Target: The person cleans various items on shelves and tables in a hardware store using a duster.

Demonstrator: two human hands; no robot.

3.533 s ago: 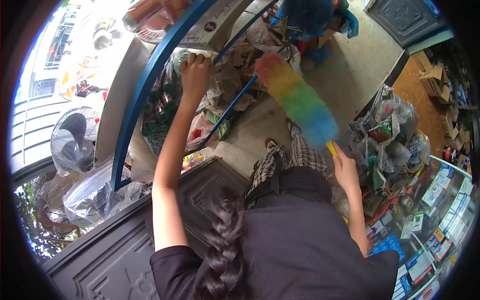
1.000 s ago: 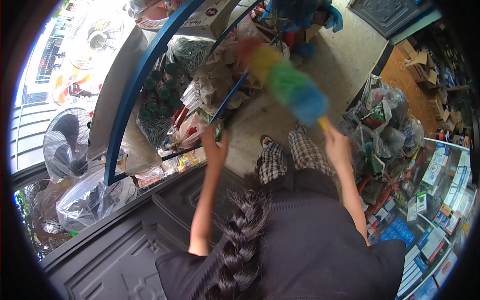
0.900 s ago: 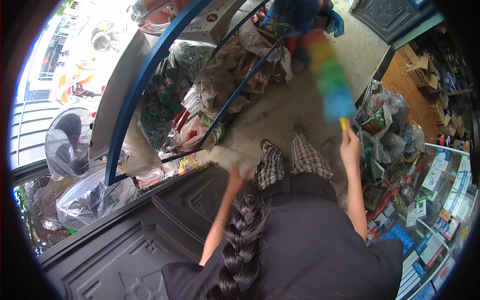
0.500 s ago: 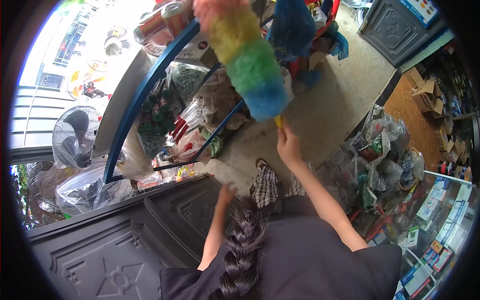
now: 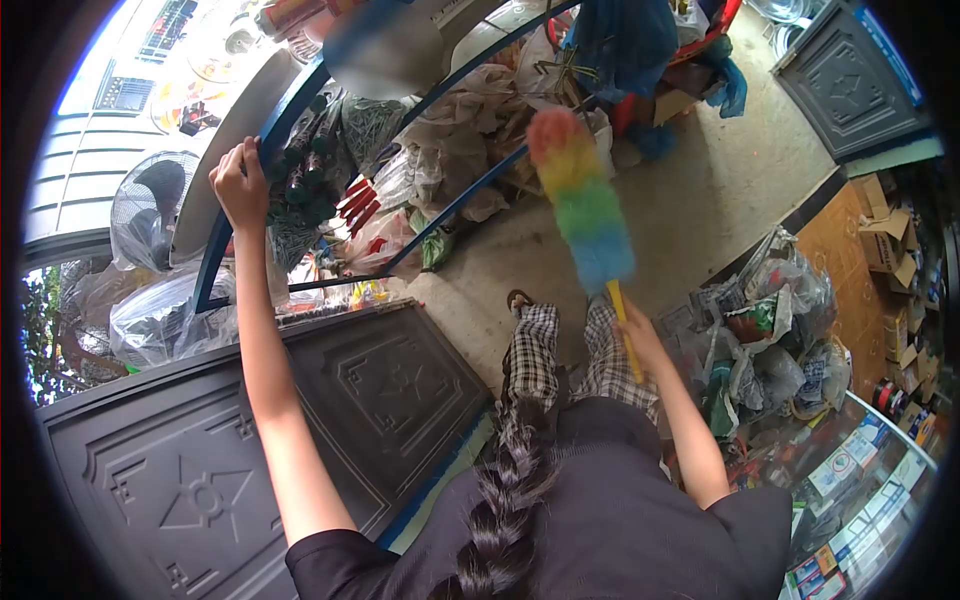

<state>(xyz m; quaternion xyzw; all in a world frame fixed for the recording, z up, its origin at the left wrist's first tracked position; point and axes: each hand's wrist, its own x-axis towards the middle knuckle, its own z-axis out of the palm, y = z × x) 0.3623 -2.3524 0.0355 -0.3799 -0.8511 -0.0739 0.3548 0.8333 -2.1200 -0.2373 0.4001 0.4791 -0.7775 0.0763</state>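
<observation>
My right hand point(image 5: 642, 335) is closed round the yellow handle of a rainbow feather duster point(image 5: 590, 215). The duster's fluffy head, red at the tip and blue near the handle, points up and away over the floor, slightly blurred. At the upper left, my left hand point(image 5: 240, 185) has its fingers curled at the edge of a blue metal rack frame point(image 5: 225, 245). Inside the rack are green-capped bundles point(image 5: 300, 190), red-handled items point(image 5: 357, 203) and clear plastic bags point(image 5: 450, 155). A pale blurred shape point(image 5: 385, 50) shows at the rack's top.
A dark panelled metal door point(image 5: 200, 480) stands to the left, and a plastic-covered fan point(image 5: 152, 205) beyond it. Bagged goods point(image 5: 775, 310) and a glass display case point(image 5: 850, 480) are on the right. Cardboard boxes point(image 5: 885, 235) stand farther right. Blue bags point(image 5: 620, 50) hang ahead.
My right hand has drawn the duster back and down, away from the rack top. My left hand has risen from low beside the door to the rack's blue frame.
</observation>
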